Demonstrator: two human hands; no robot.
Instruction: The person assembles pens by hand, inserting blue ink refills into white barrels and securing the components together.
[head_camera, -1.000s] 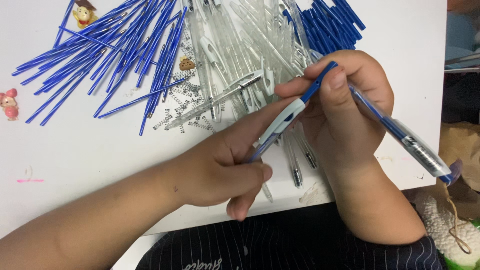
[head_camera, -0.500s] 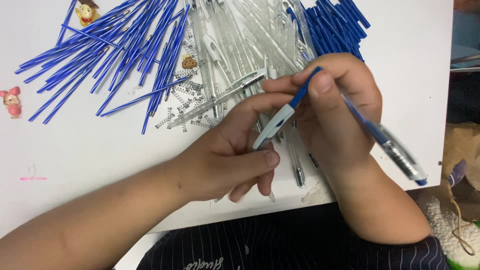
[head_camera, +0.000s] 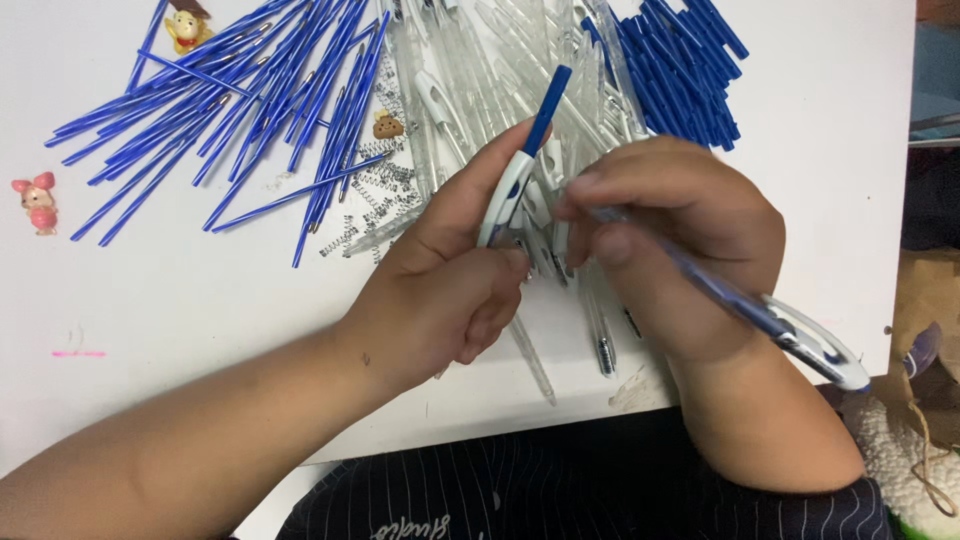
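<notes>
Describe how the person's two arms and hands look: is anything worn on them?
Both forearms are bare up to the picture's edge; no sleeves show. The left hand and the right hand wear no gloves, and no rings, watch or bracelet can be seen. The fingernails are short and unpainted. Below the arms shows a dark garment with thin pale stripes.
</notes>
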